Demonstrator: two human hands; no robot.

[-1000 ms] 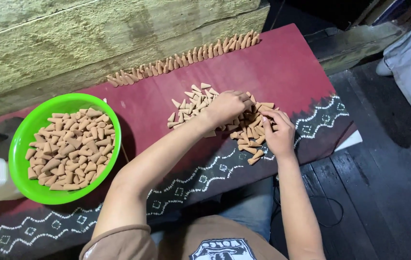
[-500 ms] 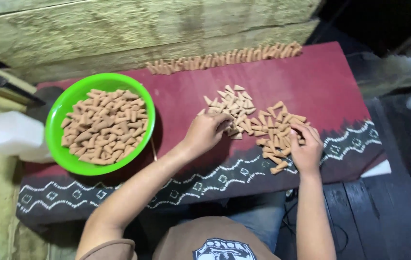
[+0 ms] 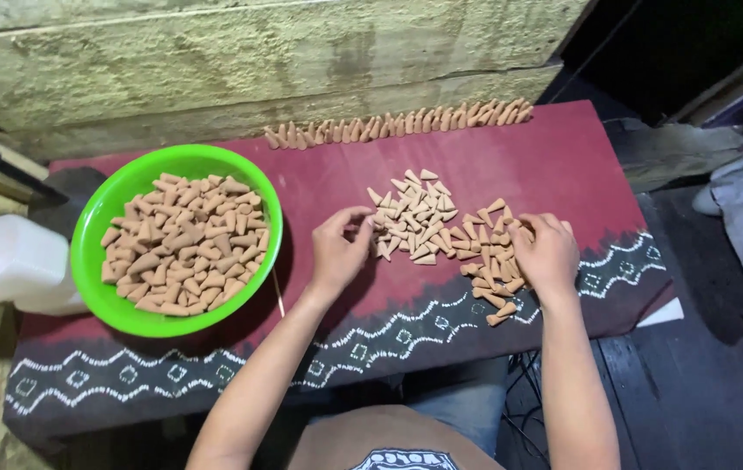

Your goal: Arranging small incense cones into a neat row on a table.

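Our left hand (image 3: 339, 252) sits at the left edge of the loose pile (image 3: 445, 233) mid-table, fingers curled, tips pinching at a cone there; can't tell if one is actually gripped. Right hand (image 3: 548, 254) lies palm down on the pile's right part, fingers bent over the cones, nothing visibly held.

Progress, as far as we can judge: one row (image 3: 398, 126) of cones is lined up along the table's far edge, running from about its middle to the far right corner. The pile between our hands is unsorted, cones lying every way, a few strays toward the near right edge. So we'd call it early: one row done, most stock untouched.

Containers: green bowl (image 3: 93, 228) at the left end of the table (image 3: 563, 157), heaped with the same tan cones, roughly full. A white plastic container (image 3: 6, 259) sits just beside the bowl at the left edge; contents not visible.

A thin stick (image 3: 277, 292) lies by the bowl's right rim.
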